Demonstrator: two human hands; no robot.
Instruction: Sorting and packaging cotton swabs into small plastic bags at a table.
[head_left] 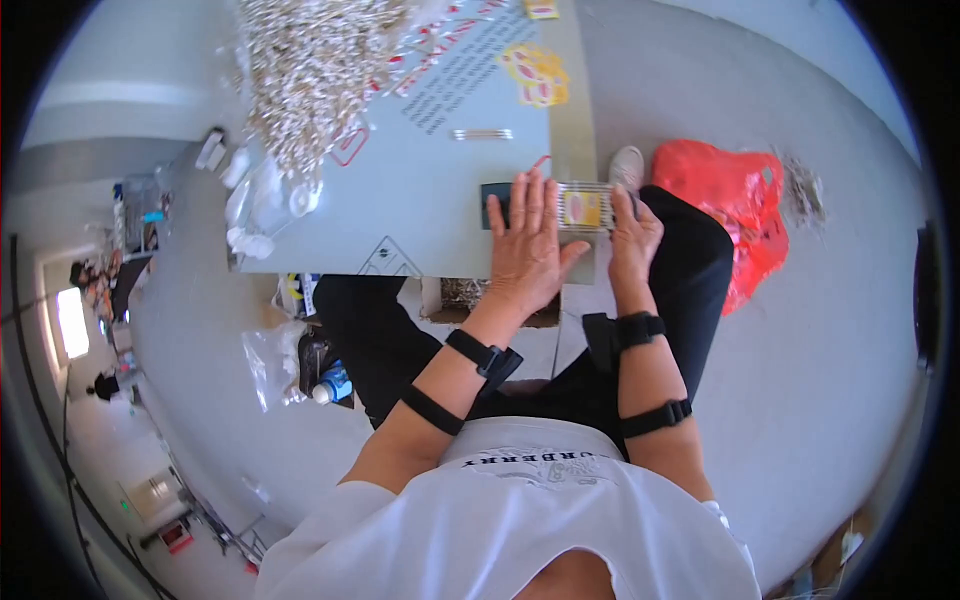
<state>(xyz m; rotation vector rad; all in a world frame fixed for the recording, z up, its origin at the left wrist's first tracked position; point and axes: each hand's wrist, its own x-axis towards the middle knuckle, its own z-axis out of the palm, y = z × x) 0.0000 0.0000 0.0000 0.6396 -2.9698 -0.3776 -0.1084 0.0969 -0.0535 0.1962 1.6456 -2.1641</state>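
Observation:
My left hand [530, 245] lies flat, fingers stretched out, over a dark rectangular pad [489, 191] on the table; the hand hides most of the pad. Just right of it, at the table's right edge, is a small clear pack of cotton swabs [583, 208] with a yellow label. The fingers of my right hand [634, 240] close around the right end of that pack. Farther off on the tabletop, a few loose cotton swabs [482, 134] lie side by side. A large heap of cotton swabs [310, 75] fills the far left part of the table.
Yellow labels [537, 76] lie near the far right of the table [400, 210]. Crumpled clear plastic [262, 205] sits at its left edge. Below the near edge, between my legs, stands an open cardboard box [432, 300]. A red plastic bag [715, 180] rests on the floor at right.

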